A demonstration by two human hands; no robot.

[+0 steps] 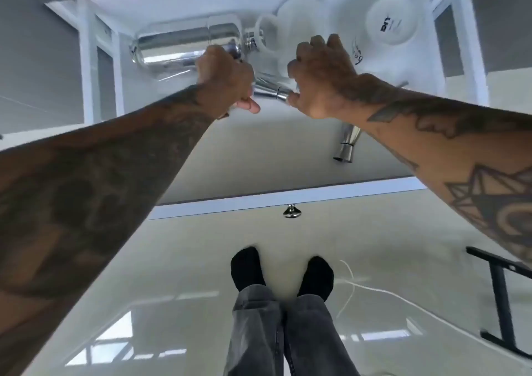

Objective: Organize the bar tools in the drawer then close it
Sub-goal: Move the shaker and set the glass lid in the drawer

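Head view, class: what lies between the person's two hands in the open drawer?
A small metal jigger lies between the left hand and right hand, both touching it, in the head view.

Both tattooed forearms stretched forward, left hand (pixel 226 80) knuckles up, fingers curled down in a closed grip, thumb poking out beneath, right hand (pixel 322 77) close beside it, fingers bent, thumb tucked low

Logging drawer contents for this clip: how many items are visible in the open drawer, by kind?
Cocktail shaker: 1
Metal jiggers, one between the hands, one under the right forearm: 2
White cups: 2
Total: 5; other items may be hidden behind the hands.
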